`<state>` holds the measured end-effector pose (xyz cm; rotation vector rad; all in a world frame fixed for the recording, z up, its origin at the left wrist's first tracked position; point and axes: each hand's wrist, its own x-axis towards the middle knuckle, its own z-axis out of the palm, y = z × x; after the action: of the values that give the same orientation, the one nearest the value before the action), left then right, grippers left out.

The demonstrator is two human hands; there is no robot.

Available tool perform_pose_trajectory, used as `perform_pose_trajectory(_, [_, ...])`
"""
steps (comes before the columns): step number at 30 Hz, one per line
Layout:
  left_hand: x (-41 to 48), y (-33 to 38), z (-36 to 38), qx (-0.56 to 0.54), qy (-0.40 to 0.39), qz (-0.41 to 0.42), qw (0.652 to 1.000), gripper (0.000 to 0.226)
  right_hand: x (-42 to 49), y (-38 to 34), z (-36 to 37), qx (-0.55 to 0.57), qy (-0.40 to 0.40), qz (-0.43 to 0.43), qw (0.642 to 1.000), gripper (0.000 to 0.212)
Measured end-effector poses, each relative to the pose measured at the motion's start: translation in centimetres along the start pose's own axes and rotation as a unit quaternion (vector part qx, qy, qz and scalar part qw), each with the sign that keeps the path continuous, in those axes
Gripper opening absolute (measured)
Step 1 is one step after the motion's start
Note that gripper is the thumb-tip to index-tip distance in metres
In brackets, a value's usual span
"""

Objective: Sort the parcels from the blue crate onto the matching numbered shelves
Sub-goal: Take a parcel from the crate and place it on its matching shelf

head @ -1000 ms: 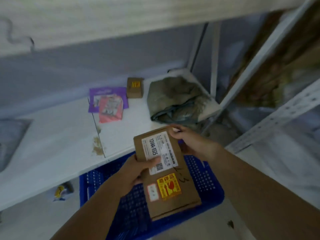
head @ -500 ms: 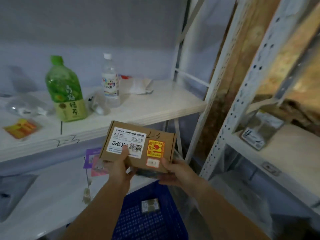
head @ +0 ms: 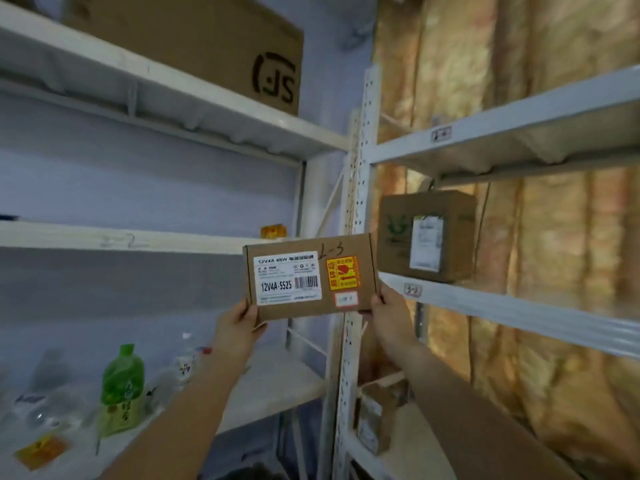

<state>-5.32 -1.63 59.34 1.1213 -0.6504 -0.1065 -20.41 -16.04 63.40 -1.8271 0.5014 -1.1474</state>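
Observation:
A flat brown cardboard parcel [head: 310, 277] is held up in front of the shelves, with "2-3" handwritten on top, a white label and a yellow-red sticker. My left hand [head: 240, 322] grips its lower left corner, and my right hand [head: 386, 311] grips its lower right corner. Behind it, the left rack's middle shelf [head: 121, 239] bears a handwritten number. The right rack's shelf [head: 502, 308] carries a small tag [head: 412, 290] on its edge. The blue crate is out of view.
A brown box [head: 426, 235] stands on the right rack's middle shelf, and a large carton [head: 207, 39] on the left rack's top shelf. On the lower left shelf stand a green bottle [head: 121, 389], a clear bottle [head: 183, 367] and packets. A white upright post [head: 358, 237] divides the racks.
The view has swung upward from the crate to the upper shelves. Both hands have lifted the parcel higher, and it now faces the middle shelves.

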Motion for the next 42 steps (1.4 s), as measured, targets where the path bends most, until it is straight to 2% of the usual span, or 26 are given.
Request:
perform_pose_trajectory(3, [-0.7,6.3,5.4,0.013,0.022,0.082,0.996,0.034,0.5,-6.4,-5.3,-0.047,0.075,-0.074,0.993,0.036])
perform_pose_trajectory(7, [-1.1,12.3,11.2,0.073,0.065,0.140,0.985,0.021,0.2,-12.9,-12.5,-0.149,0.145,-0.154,0.966,0.028])
perform_pose_trajectory(11, [-1.7,17.6,16.4,0.126,0.074,0.218,0.965,0.023,-0.9,-16.8,-18.4,-0.219,0.214,-0.195,0.932,0.024])
perform_pose_trajectory(17, [-3.7,20.9,23.0,0.100,-0.057,0.254,0.960,0.027,-3.5,-19.9,-24.8,-0.264,0.320,-0.215,0.884,0.023])
perform_pose_trajectory(20, [-4.6,21.1,25.7,0.092,-0.091,0.277,0.952,0.025,-4.8,-20.9,-27.3,-0.281,0.359,-0.216,0.863,0.022])
perform_pose_trajectory(26, [-7.9,22.8,32.5,-0.001,-0.182,0.241,0.953,0.043,-8.8,-22.5,-31.8,-0.335,0.442,-0.210,0.805,0.022])
perform_pose_trajectory(31, [-11.5,25.9,37.3,-0.077,-0.295,0.267,0.914,0.054,-12.5,-25.8,-36.3,-0.397,0.519,-0.210,0.728,0.023])
perform_pose_trajectory(34, [-12.2,29.1,39.8,-0.085,-0.307,0.285,0.904,0.057,-12.8,-28.7,-38.1,-0.418,0.540,-0.201,0.702,0.026])
perform_pose_trajectory(39, [-10.5,34.0,43.2,-0.125,-0.291,0.303,0.899,0.064,-10.5,-33.8,-40.4,-0.456,0.486,-0.188,0.721,0.029])
perform_pose_trajectory(42, [-8.6,35.1,45.2,-0.140,-0.287,0.313,0.895,0.058,-8.6,-35.5,-42.1,-0.473,0.456,-0.168,0.735,0.029])
